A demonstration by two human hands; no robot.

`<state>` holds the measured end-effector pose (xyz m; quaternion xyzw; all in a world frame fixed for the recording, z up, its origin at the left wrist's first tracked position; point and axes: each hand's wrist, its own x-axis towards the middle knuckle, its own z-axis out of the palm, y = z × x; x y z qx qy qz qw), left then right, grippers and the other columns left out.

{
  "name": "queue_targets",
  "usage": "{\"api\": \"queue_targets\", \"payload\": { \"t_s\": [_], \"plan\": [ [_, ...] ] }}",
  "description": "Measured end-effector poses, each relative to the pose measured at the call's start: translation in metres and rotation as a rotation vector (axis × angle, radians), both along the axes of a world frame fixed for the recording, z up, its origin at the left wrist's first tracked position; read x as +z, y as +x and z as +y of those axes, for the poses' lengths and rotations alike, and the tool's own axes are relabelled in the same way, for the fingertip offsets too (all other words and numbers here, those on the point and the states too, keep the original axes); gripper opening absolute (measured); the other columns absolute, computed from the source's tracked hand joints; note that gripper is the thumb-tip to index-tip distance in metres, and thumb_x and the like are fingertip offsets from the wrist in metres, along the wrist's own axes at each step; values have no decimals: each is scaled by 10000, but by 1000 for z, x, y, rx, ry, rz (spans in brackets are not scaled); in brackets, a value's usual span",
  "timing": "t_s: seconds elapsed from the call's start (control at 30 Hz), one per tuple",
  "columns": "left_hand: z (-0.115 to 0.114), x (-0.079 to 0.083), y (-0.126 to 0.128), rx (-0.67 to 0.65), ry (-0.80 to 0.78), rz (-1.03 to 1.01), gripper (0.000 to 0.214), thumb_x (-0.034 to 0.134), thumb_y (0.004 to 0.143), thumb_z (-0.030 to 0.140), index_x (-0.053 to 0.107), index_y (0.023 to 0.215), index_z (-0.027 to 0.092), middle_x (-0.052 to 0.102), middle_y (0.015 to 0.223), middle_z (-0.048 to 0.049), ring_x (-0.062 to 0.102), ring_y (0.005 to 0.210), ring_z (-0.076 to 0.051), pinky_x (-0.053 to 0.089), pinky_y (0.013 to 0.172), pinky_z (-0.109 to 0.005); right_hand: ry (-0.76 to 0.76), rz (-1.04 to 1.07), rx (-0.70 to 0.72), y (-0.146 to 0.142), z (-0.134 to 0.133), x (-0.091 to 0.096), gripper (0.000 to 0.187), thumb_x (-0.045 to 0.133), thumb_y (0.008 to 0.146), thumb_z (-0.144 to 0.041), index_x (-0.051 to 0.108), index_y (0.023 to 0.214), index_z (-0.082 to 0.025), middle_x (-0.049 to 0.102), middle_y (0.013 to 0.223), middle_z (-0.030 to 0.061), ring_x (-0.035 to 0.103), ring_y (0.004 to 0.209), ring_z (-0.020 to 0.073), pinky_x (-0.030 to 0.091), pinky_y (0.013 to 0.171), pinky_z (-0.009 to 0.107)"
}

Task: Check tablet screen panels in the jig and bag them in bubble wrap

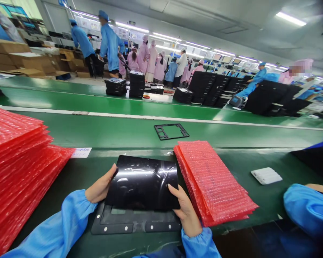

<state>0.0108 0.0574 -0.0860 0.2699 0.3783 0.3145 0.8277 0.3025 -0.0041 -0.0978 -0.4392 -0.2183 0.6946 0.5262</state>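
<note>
A glossy black screen panel [142,182], rectangular and covered with a shiny film, is held up by its two short sides. My left hand [102,184] grips its left edge, and my right hand [185,206] pinches the right edge with the thumb on the front face. Below the panel, partly hidden by it, a dark flat fixture [136,226] with white round dots lies on the bench. Close to the right hand is a pile of red bubble-wrap bags [212,179]. A taller heap of the same red bags [21,172] stands left of my left arm.
A thin black frame [172,132] lies on the green conveyor [118,129]. At right are a white case-like object [266,175] and another person's blue sleeve [308,208]. Stacked black trays [201,86] stand across the line, with several people beyond. A paper label [81,152] touches the left heap.
</note>
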Motion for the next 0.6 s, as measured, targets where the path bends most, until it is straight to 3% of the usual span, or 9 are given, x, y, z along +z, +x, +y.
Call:
{"api": "queue_targets", "payload": {
  "t_s": [0.07,0.13,0.27,0.43,0.6],
  "plan": [
    [12,12,4,22,-15,28,672,465,832,692,696,1107,124,763,890,-133,711,897,-312,545,781,-398,8,32,-27,0,0,-4,441,776,758,-308,671,1176,-216,745,1071,59,690,1026,256,520,929,401],
    [32,25,12,37,61,122,632,503,822,673,687,1101,136,759,882,-128,713,854,-305,554,716,-383,30,78,-33,0,-2,-6,453,765,763,-315,660,1192,-211,736,1090,66,669,1074,271,512,948,427],
    [96,39,42,64,480,470,526,544,832,615,676,1063,162,740,989,-119,704,839,-234,552,702,-319,126,-3,-76,8,-16,-3,388,756,757,-354,692,1128,-257,708,1163,46,583,1214,282,462,1033,438],
    [190,26,94,28,624,747,411,566,873,491,647,1094,155,686,1139,-122,681,894,-217,546,763,-344,215,-115,-139,18,-26,-3,503,902,497,-274,740,971,-322,707,1157,-4,484,1308,324,429,1083,412],
    [251,7,140,89,755,1122,439,590,898,364,529,1293,183,524,1357,-117,536,1191,-275,438,991,-529,230,-124,-112,11,-11,-11,477,810,614,-474,723,1062,-333,750,1014,26,584,1195,336,486,1015,478]
  ]
}}
